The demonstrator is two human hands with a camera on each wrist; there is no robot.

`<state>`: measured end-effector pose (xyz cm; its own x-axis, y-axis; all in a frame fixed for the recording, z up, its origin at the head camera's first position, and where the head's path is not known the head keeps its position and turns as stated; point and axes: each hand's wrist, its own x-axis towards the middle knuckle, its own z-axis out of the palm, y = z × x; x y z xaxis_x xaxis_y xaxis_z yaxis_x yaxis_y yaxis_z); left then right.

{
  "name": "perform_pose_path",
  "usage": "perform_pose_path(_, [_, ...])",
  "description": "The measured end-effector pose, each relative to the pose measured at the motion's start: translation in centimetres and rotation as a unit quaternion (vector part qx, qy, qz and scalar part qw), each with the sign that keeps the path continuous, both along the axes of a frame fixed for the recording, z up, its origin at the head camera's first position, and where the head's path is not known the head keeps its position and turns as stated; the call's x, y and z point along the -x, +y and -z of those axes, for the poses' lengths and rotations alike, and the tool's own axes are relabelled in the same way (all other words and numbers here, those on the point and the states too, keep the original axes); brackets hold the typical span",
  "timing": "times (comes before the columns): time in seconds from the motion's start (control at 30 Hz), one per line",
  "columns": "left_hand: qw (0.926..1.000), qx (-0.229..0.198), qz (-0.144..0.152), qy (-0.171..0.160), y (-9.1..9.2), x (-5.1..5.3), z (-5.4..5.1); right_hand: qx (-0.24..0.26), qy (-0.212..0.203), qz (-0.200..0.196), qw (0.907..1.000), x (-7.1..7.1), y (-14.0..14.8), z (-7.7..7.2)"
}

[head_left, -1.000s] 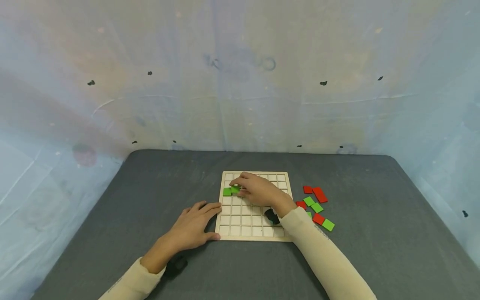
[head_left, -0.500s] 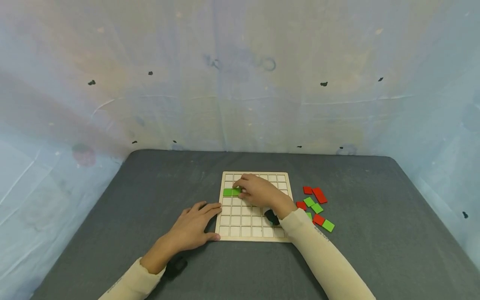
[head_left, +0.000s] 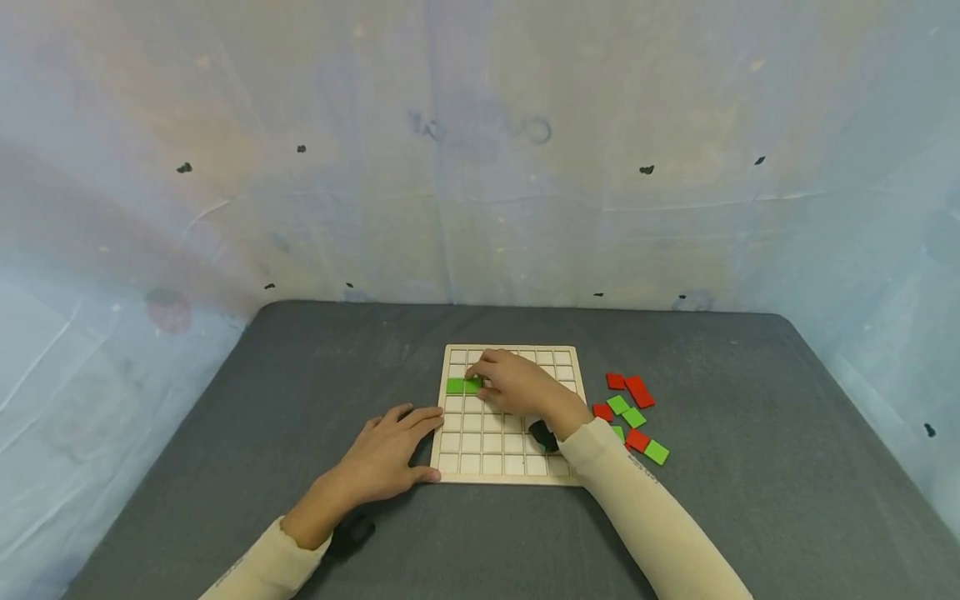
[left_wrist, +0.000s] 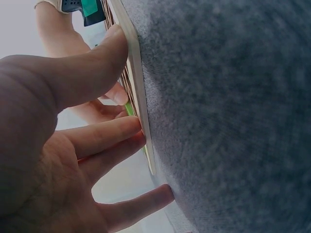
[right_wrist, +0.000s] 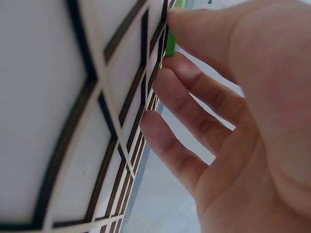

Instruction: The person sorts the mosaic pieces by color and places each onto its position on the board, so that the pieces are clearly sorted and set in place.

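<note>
A light wooden grid board (head_left: 482,463) lies on the dark table. Side by side near its left edge, in one row, are two green square tiles: a left tile (head_left: 454,386) and a right tile (head_left: 472,386). My right hand (head_left: 517,382) reaches over the board and pinches the right tile between thumb and fingers; the right wrist view shows the green tile (right_wrist: 170,43) at the thumb tip. With fingers spread and fairly straight, my left hand (head_left: 386,454) rests against the board's left edge, its thumb (left_wrist: 114,46) touching the rim in the left wrist view.
Right of the board lie several loose tiles, among them a long red piece (head_left: 639,391), a red square (head_left: 615,381) and a green square (head_left: 656,452). A pale cloth (head_left: 480,167) hangs behind the grey table (head_left: 360,342).
The right green tile, tilted and higher a second ago, now lies level in line with the left one. My right hand shifted slightly right and down. The left hand has stayed still.
</note>
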<state>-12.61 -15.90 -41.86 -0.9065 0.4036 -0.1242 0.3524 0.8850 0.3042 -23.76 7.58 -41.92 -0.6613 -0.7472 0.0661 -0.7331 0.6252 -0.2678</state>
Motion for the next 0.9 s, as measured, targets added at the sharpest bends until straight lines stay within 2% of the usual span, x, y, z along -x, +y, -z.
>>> perform_pose_path(0.2, [1.0, 0.002, 0.002, 0.002, 0.0, 0.0, 0.1, 0.005, -0.011, 0.004, 0.9999, 0.0, 0.0, 0.1])
perform_pose_path(0.47, [1.0, 0.0, 0.006, 0.005, -0.1, -0.1, 0.0, 0.009, -0.004, -0.001, 1.0, 0.0, 0.0, 0.1])
perform_pose_path(0.73, [1.0, 0.004, 0.002, -0.001, 0.0, 0.0, 0.1, 0.027, -0.072, 0.042, 0.9961, -0.1, 0.5, -0.6])
perform_pose_path(0.9, [1.0, 0.005, 0.0, -0.002, 0.0, 0.1, 0.1, 0.018, -0.057, 0.037, 0.9975, -0.8, 2.0, -1.4])
